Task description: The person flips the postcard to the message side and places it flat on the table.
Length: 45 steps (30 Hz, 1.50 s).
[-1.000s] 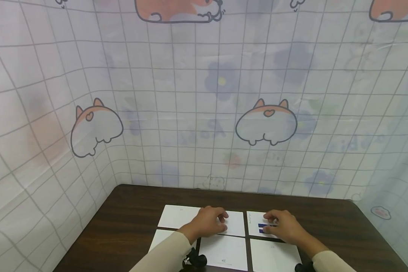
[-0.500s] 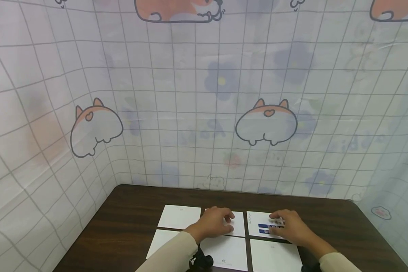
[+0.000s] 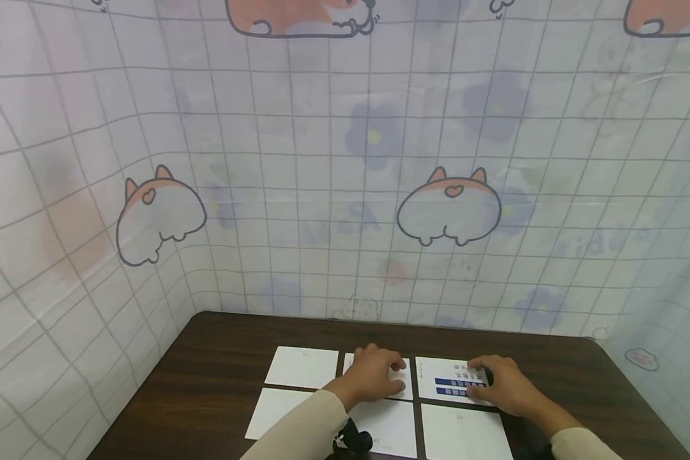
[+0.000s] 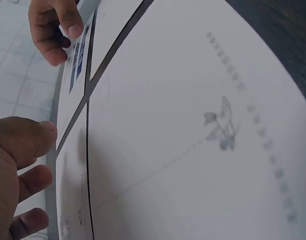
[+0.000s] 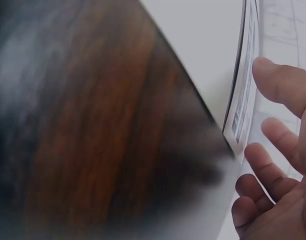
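Six flat white sheets lie in two rows on the table. My left hand (image 3: 374, 378) is over the back middle sheet (image 3: 407, 386), fingers loosely bent with a gap between thumb and fingertips and nothing held. My right hand (image 3: 507, 388) is at the right end of the back right sheet (image 3: 428, 377), which bears dark print and two blue bars. Its thumb and fingers stand apart in the right wrist view, gripping nothing; whether a fingertip touches the sheet I cannot tell. A front sheet (image 4: 158, 120) with a small bird drawing fills much of the left wrist view.
The dark wooden table (image 3: 172, 396) ends at a grid-patterned curtain (image 3: 322, 255) behind and at the sides. Also lying there are a back left sheet (image 3: 301, 367), a front left sheet (image 3: 273, 409) and a front right sheet (image 3: 466, 434). A black device (image 3: 353, 439) sits at my left wrist.
Both hands have slid a little to the right over the back row. More of the blue bars and print on the back right sheet now shows. The sheets look unmoved.
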Each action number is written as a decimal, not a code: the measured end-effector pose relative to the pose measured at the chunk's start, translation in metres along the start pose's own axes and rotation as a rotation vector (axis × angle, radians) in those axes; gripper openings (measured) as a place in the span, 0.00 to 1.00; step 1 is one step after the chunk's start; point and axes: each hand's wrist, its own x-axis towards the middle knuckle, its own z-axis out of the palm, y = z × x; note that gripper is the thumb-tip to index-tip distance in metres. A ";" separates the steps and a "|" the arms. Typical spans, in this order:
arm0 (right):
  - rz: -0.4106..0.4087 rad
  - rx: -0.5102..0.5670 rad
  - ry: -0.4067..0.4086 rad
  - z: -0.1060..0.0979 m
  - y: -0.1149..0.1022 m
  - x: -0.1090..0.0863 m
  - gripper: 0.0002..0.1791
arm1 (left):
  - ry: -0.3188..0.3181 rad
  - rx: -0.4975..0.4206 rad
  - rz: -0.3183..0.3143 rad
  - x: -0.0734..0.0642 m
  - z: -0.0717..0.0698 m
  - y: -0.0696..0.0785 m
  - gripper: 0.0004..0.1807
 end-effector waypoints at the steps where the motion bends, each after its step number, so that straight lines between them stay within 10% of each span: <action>1: 0.001 -0.004 0.001 -0.001 0.001 0.000 0.33 | 0.004 0.013 0.000 0.001 0.001 0.000 0.17; 45: 0.029 -0.080 -0.070 -0.012 0.016 0.004 0.43 | -0.038 0.102 -0.125 0.018 0.025 0.022 0.31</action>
